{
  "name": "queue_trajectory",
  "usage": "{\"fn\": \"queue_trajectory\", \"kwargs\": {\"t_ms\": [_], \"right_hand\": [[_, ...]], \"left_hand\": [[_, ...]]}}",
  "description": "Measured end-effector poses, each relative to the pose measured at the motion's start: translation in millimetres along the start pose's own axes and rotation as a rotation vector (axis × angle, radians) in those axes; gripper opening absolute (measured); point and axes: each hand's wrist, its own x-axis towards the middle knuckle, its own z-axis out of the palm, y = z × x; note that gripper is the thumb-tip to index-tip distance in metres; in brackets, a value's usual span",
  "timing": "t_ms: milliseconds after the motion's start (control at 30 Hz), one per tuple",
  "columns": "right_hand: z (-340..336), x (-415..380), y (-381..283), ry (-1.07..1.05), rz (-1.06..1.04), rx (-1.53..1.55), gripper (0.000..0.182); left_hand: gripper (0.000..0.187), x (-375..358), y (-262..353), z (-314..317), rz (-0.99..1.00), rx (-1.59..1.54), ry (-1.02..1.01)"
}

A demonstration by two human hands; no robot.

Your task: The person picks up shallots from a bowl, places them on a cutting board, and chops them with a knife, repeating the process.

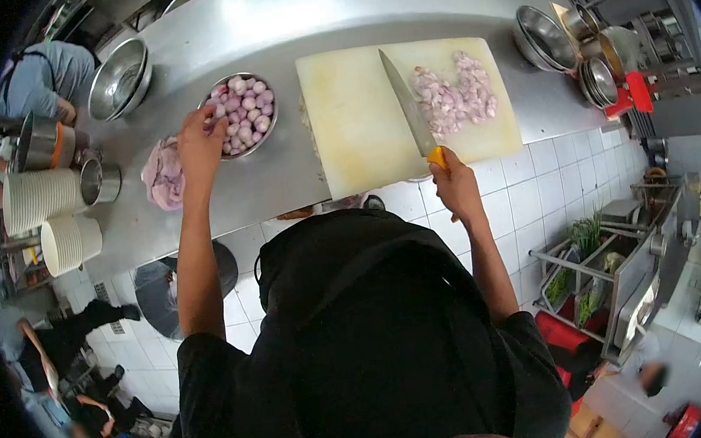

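My left hand reaches over the left rim of a metal bowl full of peeled shallots, its fingertips at the shallots; whether they grip one is too small to tell. A pink cloth lies just left of that wrist. In my right hand is the yellow handle of a large knife. The blade lies over a pale cutting board, pointing away from me. Right of the blade, chopped shallots are spread on the board.
The steel table holds nested metal bowls at left and more bowls at right. Stacked white containers stand at the left edge. A person in grey is at the far left; others are lower left and lower right.
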Motion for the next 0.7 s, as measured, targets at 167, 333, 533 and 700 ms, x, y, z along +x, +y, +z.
{"fn": "queue_trajectory", "kwargs": {"t_ms": [167,333,533,700], "right_hand": [[-30.7,4.0,10.0,0.063,0.077,-0.039,0.042],[-39.9,18.5,33.6,0.163,-0.083,-0.143,0.042],[-55.8,33.7,38.5,0.164,-0.100,-0.139,0.041],[-59.7,36.0,29.8,0.149,-0.098,-0.114,0.040]], "left_hand": [[0.036,10.4,0.7,12.8,-0.086,0.026,0.020],[0.037,14.3,5.1,13.6,-0.120,-0.001,0.031],[0.039,13.1,0.7,15.3,-0.089,-0.021,0.010],[0.035,14.9,5.3,11.7,-0.123,0.023,0.032]]}}
